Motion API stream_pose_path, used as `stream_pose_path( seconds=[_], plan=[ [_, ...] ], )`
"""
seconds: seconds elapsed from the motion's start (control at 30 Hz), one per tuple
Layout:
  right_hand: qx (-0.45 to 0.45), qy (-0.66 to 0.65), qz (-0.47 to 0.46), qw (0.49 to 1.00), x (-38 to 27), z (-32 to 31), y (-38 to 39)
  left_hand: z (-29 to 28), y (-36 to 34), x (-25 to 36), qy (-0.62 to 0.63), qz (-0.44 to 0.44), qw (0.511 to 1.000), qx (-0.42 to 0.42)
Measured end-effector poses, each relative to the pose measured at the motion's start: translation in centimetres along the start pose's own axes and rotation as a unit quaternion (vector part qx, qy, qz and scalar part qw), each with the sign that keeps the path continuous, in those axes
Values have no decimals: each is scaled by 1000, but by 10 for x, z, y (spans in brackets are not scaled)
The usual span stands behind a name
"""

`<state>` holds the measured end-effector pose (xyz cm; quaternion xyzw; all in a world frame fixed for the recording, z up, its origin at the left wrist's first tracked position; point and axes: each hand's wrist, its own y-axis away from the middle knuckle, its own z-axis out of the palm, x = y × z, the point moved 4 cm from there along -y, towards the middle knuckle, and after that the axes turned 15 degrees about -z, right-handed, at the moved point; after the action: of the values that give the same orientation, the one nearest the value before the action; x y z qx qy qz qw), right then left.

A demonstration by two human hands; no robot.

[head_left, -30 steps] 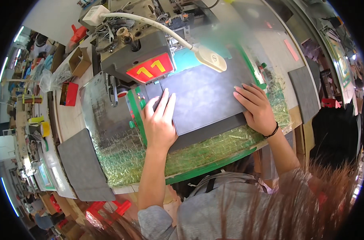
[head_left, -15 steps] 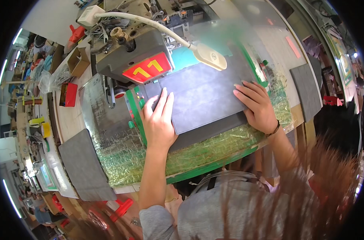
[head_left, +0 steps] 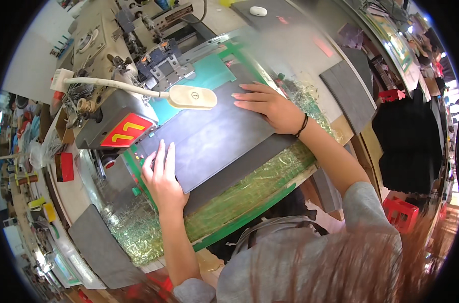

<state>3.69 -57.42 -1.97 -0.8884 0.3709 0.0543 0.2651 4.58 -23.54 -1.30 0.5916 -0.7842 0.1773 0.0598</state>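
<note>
A flat grey sheet [head_left: 209,141] lies over a darker grey layer [head_left: 219,183] inside a green-taped frame [head_left: 257,207] at the machine. My left hand [head_left: 165,182] rests on the sheet's left edge, fingers extended and slightly apart. My right hand [head_left: 270,108] lies on its far right part with fingers stretched out. A white lamp [head_left: 191,97] hangs over the sheet's back, beside a teal plate [head_left: 209,70]. The machine head [head_left: 98,123], with a red front panel, stands just behind my left hand.
Dark grey pads [head_left: 346,96] lie on the worktop at right, another grey pad [head_left: 97,243] at lower left. Black material [head_left: 406,146] and a red crate [head_left: 398,214] sit beyond the right side. A small red box [head_left: 64,166] is at left, and a white oval object [head_left: 258,11] is at the back.
The view has swung round, so bench, machine and hands appear rotated, with the right hand higher and more of the right side showing. Both hands are still on the sheet.
</note>
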Motion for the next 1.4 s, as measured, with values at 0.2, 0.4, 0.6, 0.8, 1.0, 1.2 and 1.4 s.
stream_pose_path(
  seconds=[0.2, 0.4, 0.6, 0.8, 1.0, 1.2, 1.4],
  plan=[
    [26, 5, 2, 1000, -1, 8, 3, 5, 2, -8, -38, -14, 999, -28],
    [-19, 0, 11, 1000, -1, 4, -2, 2, -1, -4, 4, -7, 1000, -17],
    [2, 15, 8, 1000, -6, 6, -2, 2, -1, -9, 22, -3, 999, -24],
    [0, 5, 14, 1000, -4, 5, 1, 6, -2, -9, 20, 20, 1000, -5],
    [-3, 0, 20, 1000, -9, 5, -1, 10, 1, -15, 36, 9, 999, -7],
    [-3, 7, 14, 1000, -11, 6, -1, -2, 3, -12, 15, 9, 1000, -17],
    [-30, 2, 26, 999, -15, 11, -6, -10, 7, -13, 15, -16, 1000, -22]
  ],
)
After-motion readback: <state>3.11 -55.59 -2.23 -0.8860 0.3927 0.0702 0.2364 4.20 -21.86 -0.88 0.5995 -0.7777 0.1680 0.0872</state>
